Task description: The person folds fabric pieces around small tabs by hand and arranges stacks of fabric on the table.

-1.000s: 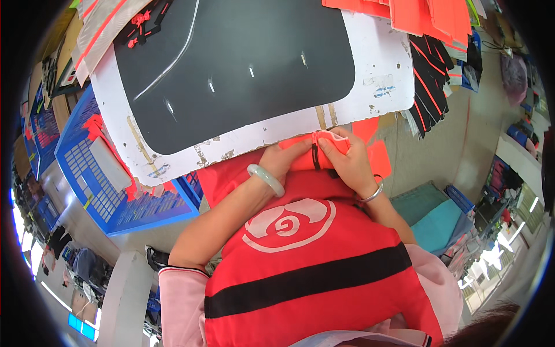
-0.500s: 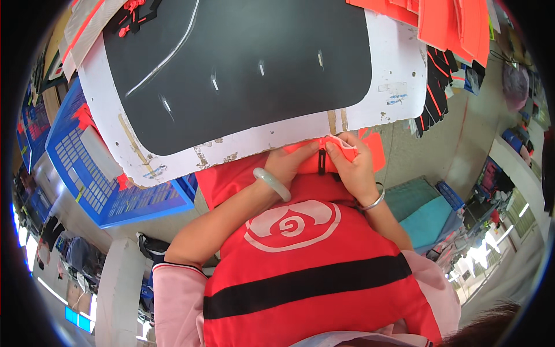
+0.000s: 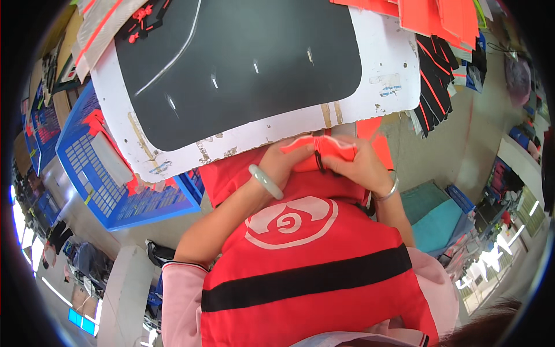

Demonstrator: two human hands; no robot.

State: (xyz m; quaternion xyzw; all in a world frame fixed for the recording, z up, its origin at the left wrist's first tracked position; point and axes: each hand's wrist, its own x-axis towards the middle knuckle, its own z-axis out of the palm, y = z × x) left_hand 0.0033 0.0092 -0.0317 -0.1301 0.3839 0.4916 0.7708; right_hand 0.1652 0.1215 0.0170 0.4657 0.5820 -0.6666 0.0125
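Observation:
Just below the near edge of the table, I hold a neon coral fabric piece (image 3: 341, 151) between both hands. A black strip, which looks like a zip pull (image 3: 318, 157), hangs at its middle. My left hand (image 3: 278, 165) pinches its left part, thumb on the near face. On its right part, my right hand (image 3: 365, 169) grips with the thumb pointing inward. The upper edge bows apart between them, showing a paler rim. The fingers behind the fabric are hidden. Another coral piece (image 3: 381, 151) shows beyond my right hand, under the table edge.
The white table (image 3: 388, 69) carries a black mat (image 3: 243, 75) with several short white marks. Coral sheets (image 3: 428, 20) are stacked at the far right, above black strips (image 3: 433, 81) with coral lines. A blue crate (image 3: 92, 173) stands left. My red apron (image 3: 300, 254) lies below my hands.
My right hand has shifted slightly right and down. The fabric's upper edge is spread wider between my hands, and the black strip now tilts. The view has moved a little.

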